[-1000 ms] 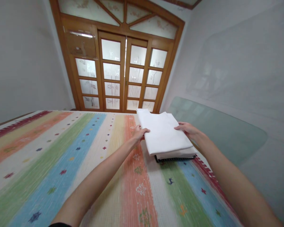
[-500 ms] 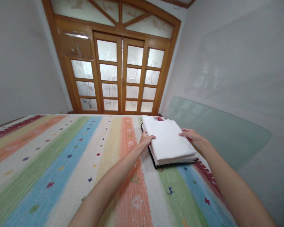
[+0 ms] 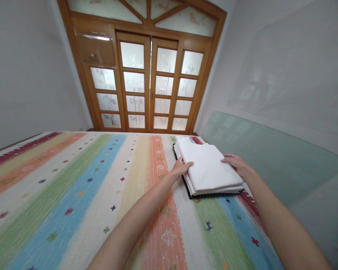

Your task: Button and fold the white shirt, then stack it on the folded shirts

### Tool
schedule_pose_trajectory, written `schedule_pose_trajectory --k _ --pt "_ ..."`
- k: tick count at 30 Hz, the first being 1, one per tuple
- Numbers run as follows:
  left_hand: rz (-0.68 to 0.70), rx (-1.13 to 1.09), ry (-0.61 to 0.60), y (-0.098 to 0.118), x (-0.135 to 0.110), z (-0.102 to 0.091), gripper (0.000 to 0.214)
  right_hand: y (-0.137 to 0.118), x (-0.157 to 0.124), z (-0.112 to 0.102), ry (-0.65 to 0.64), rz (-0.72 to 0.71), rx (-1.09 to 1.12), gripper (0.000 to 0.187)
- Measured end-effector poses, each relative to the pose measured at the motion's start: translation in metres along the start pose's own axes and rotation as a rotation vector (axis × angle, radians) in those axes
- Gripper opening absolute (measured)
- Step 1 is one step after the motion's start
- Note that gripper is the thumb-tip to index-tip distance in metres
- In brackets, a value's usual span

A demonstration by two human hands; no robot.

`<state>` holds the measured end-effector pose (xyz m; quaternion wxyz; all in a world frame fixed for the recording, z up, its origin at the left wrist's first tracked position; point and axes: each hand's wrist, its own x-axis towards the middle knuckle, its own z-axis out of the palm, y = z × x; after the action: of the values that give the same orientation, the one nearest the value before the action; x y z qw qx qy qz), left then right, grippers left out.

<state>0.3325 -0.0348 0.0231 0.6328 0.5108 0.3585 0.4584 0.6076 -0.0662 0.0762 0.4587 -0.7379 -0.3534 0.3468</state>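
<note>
A folded white cloth lies flat on the striped bedspread, at the right of the view. Under it, a dark folded cloth shows along the left and front edges. My left hand grips the white cloth's left edge, thumb on top and the other fingers tucked at the side, partly hidden. On the opposite edge, my right hand is closed on the same cloth, its fingers bent over the border. Several layers show at the front of the stack.
The striped bedspread covers the wide bed. A pale green headboard-like panel stands along the right wall. Wooden doors with frosted panes are beyond the far edge.
The whole view has shifted slightly, so the stack and hands appear a little further right. Both hands keep the same hold on the white cloth.
</note>
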Motion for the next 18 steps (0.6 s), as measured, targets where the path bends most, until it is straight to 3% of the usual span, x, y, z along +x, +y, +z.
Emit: schedule_pose_trajectory --k 4,9,14,18 --pt "0.025 0.003 0.024 -0.006 -0.002 0.0 0.059 -0.002 -0.008 0.006 0.081 -0.037 -0.151 0.037" --pt "0.03 0.004 0.083 -0.011 -0.009 0.0 0.075 -0.004 -0.01 0.013 0.179 -0.242 -0.433 0.038" --pt "0.062 0.033 0.099 -0.005 -0.024 0.004 0.068 0.002 -0.017 0.015 0.261 -0.347 -0.801 0.042" --pt "0.25 0.231 0.089 0.001 -0.055 -0.003 0.054 0.004 -0.026 0.024 0.337 -0.571 -1.024 0.051"
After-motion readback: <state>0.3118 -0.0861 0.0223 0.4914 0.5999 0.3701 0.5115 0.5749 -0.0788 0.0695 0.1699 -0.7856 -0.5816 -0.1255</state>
